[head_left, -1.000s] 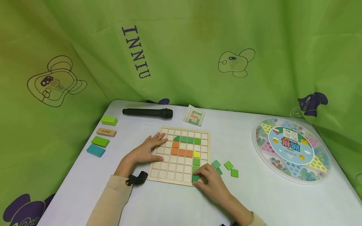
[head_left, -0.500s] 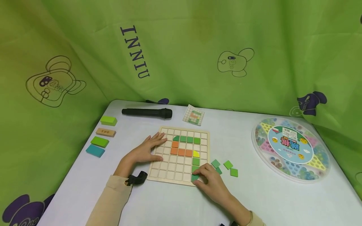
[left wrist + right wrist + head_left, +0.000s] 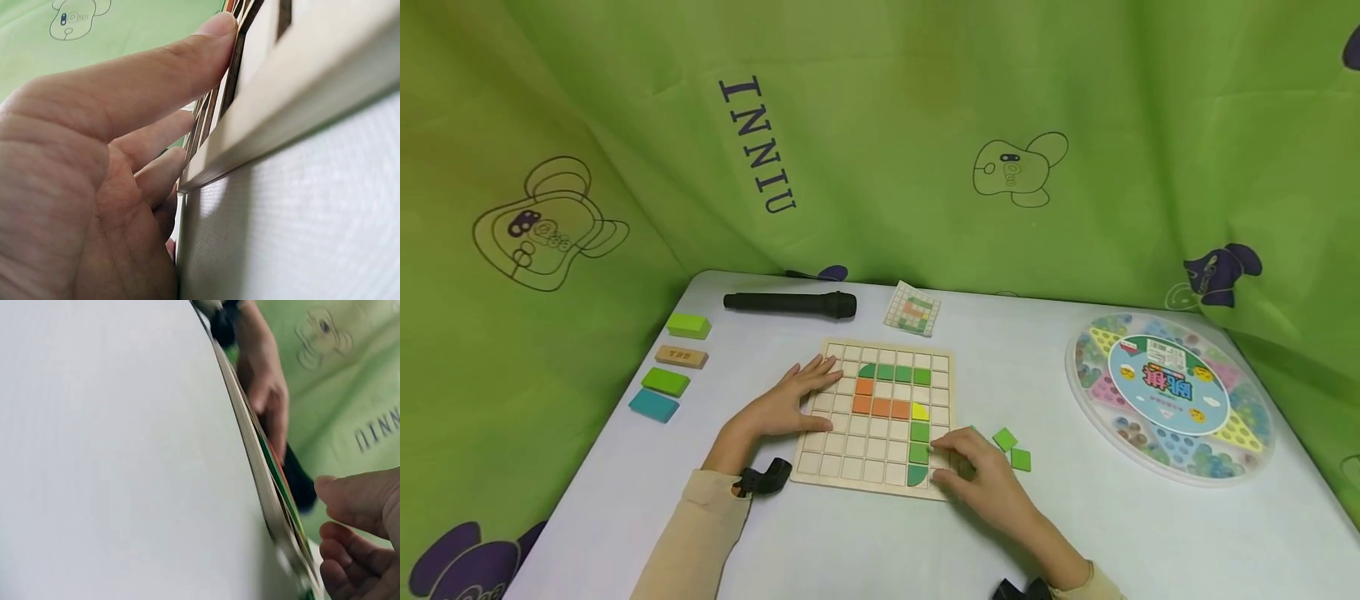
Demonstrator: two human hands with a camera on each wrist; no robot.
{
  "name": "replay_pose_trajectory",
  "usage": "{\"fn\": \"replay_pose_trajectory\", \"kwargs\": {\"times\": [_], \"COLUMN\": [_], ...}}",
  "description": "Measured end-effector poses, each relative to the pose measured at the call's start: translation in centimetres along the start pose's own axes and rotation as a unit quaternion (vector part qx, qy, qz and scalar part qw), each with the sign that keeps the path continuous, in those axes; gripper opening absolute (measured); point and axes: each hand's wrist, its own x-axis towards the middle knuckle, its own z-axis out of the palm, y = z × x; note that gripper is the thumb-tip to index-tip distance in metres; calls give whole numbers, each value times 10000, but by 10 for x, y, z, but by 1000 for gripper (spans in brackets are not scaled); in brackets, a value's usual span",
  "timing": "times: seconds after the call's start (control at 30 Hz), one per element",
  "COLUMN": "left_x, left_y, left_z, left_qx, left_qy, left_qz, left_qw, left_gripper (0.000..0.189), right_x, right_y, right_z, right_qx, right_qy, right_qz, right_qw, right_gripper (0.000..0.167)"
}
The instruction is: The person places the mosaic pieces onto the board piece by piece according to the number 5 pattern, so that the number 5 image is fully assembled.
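Note:
A wooden grid board (image 3: 855, 447) lies on the white table, holding green square tiles (image 3: 904, 374), orange tiles (image 3: 882, 407) and a yellow piece (image 3: 920, 412) with one rounded corner. A dark green rounded tile (image 3: 917, 475) sits low in the right-hand green column. My left hand (image 3: 778, 408) rests on the board's left side, fingers spread; in the left wrist view its thumb (image 3: 209, 47) lies over the frame. Just right of the column, my right hand (image 3: 988, 483) hovers over the board's right edge, thumb and fingers apart with nothing between them.
Loose green tiles (image 3: 1020, 459) lie right of the board, some hidden behind my right hand. A patterned card (image 3: 913, 308) and black microphone (image 3: 790, 305) are at the back. Several blocks (image 3: 666, 382) line the left edge; a round Chinese checkers box (image 3: 1168, 396) stands right.
My right hand has let go of the dark green rounded tile and shifted right, uncovering it and now covering some loose tiles. The left hand stays put on the board.

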Motion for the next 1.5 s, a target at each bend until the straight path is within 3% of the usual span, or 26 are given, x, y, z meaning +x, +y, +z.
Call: {"fn": "replay_pose_trajectory", "kwargs": {"times": [0.13, 0.27, 0.37, 0.5, 0.83, 1.0, 1.2, 1.5], "left_x": [1, 2, 1, 1, 0, 0, 1, 0], "left_y": [-1, 0, 1, 2, 0, 0, 0, 1], "left_z": [1, 0, 0, -1, -1, -1, -2, -2], "left_qx": [-4, 8, 5, -3, 36, 6, -63, -44], "left_qy": [-22, -35, -21, -5, -12, -26, -27, -36], "left_qz": [1, -4, -11, -23, -17, -19, -59, -67], "left_qw": [10000, 10000, 10000, 10000, 10000, 10000, 10000, 10000], "left_gripper": [84, 84, 84, 84, 84, 85, 84, 84], "right_x": [-4, -11, -16, -16, -18, -14, -8, 2], "right_y": [16, 33, 41, 45, 47, 40, 15, -16], "right_z": [-23, -41, -48, -49, -46, -41, -20, 15], "right_qx": [-582, -1036, -1173, -1167, -1201, -879, -342, 117], "right_qy": [286, 642, 598, 464, 695, 843, 484, -4], "right_qz": [404, 960, 1317, 1470, 1200, 1083, 819, 247], "right_qw": [9971, 9879, 9825, 9811, 9830, 9866, 9949, 9996], "right_gripper": [39, 44, 44, 39, 34, 36, 37, 30]}}
